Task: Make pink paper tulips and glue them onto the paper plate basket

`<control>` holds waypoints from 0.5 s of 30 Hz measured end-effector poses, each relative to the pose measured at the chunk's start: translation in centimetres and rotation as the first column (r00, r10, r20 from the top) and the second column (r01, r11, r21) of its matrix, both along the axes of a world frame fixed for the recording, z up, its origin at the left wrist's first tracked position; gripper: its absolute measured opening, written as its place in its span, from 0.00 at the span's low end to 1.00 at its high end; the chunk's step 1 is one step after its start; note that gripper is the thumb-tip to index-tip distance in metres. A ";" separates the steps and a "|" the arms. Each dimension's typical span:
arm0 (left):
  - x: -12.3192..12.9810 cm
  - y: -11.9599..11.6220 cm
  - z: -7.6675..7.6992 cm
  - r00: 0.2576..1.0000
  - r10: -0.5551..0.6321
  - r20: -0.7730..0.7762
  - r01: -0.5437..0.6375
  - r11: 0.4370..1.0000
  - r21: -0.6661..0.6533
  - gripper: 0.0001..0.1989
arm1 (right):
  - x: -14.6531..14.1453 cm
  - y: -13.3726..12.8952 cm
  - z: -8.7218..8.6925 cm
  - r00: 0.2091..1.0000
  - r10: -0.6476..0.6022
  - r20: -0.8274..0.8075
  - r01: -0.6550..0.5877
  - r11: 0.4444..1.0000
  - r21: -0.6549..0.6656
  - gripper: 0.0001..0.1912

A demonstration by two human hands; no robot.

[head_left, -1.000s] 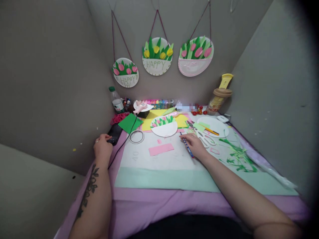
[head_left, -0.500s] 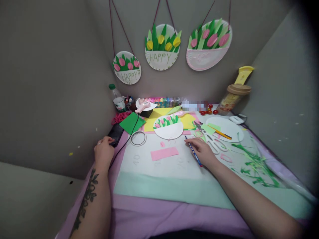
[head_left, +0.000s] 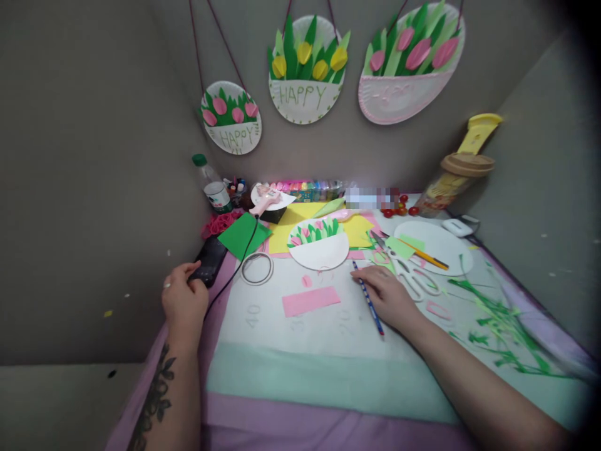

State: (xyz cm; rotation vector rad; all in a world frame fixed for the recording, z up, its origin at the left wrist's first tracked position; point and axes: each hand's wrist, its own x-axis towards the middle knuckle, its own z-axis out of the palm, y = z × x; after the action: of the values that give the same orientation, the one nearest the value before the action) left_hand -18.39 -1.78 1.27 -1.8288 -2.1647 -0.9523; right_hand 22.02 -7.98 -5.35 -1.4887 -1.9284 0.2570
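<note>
At the left edge of the table, my left hand (head_left: 185, 294) has its thumb and fingers closed on the near end of a black phone (head_left: 210, 260). My right hand (head_left: 385, 294) holds a blue patterned pencil (head_left: 367, 298), which slants low over the white paper. Left of the pencil are a pink paper strip (head_left: 310, 302) and a small pink cut-out (head_left: 307, 281). Just beyond them lies a paper-plate basket (head_left: 319, 252) with green leaves and pink tulips. White-handled scissors (head_left: 413, 279) rest beside my right hand.
Several finished plate baskets, one with yellow tulips (head_left: 307, 94), hang on the wall. A bottle (head_left: 215, 191), green paper (head_left: 244, 235) and a tape roll (head_left: 256, 268) stand or lie at left. Right are a white plate (head_left: 457, 254), a lidded cup (head_left: 451, 185) and green scraps (head_left: 511, 326).
The camera view has shifted slightly, so the wall baskets appear larger and higher. Both hands stay at about the same places, my left at the phone and my right with the pencil.
</note>
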 end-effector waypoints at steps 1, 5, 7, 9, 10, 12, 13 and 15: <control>0.2 0.0 0.0 1.000 -0.003 -0.004 0.003 1.000 -0.016 0.16 | 0.0 0.1 0.0 1.000 0.015 0.027 -0.015 1.000 0.008 0.18; 1.3 0.0 0.3 0.998 -0.043 -0.041 0.040 0.996 -0.078 0.15 | 1.1 0.1 0.8 0.994 -0.014 0.110 0.009 0.999 0.048 0.21; 2.0 -0.1 0.5 0.995 -0.076 -0.064 0.072 0.995 -0.071 0.14 | 2.3 -0.3 1.9 0.986 -0.132 0.107 0.122 0.988 0.089 0.20; 2.9 -0.4 0.7 0.986 -0.139 -0.094 0.133 0.989 -0.067 0.13 | 3.7 -0.9 3.4 0.953 -0.286 0.096 0.277 0.955 0.102 0.17; 3.4 -0.7 0.8 0.977 -0.186 -0.101 0.179 0.981 -0.071 0.12 | 4.5 -1.2 4.1 0.929 -0.355 0.106 0.348 0.934 0.081 0.15; 4.8 -1.5 0.9 0.942 -0.328 -0.072 0.320 0.941 -0.109 0.11 | 5.7 -1.7 5.2 0.876 -0.440 0.197 0.453 0.891 -0.021 0.12; 5.6 -1.9 1.0 0.907 -0.420 -0.037 0.409 0.898 -0.163 0.11 | 6.1 -1.8 5.6 0.845 -0.464 0.264 0.499 0.862 -0.082 0.11; 7.6 -2.9 1.2 0.814 -0.580 0.037 0.563 0.772 -0.296 0.12 | 6.6 -1.9 5.7 0.788 -0.470 0.399 0.573 0.796 -0.194 0.11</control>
State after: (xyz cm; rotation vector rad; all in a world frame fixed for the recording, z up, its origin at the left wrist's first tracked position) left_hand -10.80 -4.68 2.47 -2.7218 -1.8036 -0.6618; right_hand 28.64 -9.84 0.39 -2.3486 -1.6621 0.0452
